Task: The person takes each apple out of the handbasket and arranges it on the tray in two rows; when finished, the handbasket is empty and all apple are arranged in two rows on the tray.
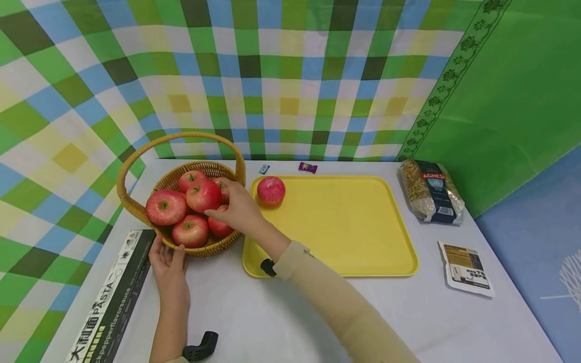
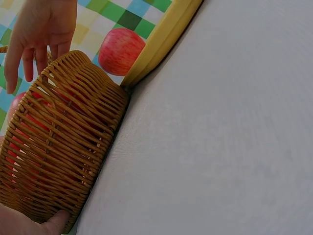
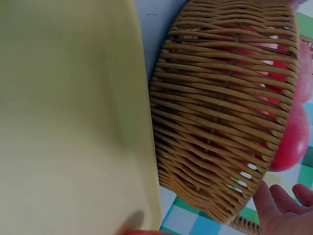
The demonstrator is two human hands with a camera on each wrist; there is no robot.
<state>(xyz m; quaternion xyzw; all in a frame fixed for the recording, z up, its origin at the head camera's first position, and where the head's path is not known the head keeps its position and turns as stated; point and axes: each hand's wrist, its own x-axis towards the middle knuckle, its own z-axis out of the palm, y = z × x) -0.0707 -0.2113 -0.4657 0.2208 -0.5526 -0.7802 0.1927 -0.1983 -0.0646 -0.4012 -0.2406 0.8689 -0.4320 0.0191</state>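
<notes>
A wicker basket (image 1: 218, 246) with a tall arched handle holds several red apples (image 1: 165, 207). My left hand (image 1: 169, 267) holds the near side of the basket, its thumb (image 2: 58, 221) against the woven wall. Over the basket's right side reaches my right hand (image 1: 238, 207), thumb and fingers spread around the apples there. In the left wrist view the right hand's fingers (image 2: 28, 63) point down near the rim, with nothing seen between them. Another apple (image 1: 271, 191) sits at the back left corner of the yellow tray (image 1: 336, 227).
A long pasta box (image 1: 113, 297) lies left of the basket. Two small wrapped packets, one blue (image 1: 264, 169) and one purple (image 1: 308, 167), lie behind the tray. On the right are a bag of pasta (image 1: 431, 191) and a flat pouch (image 1: 466, 268). Checked cloth (image 1: 290, 75) hangs behind.
</notes>
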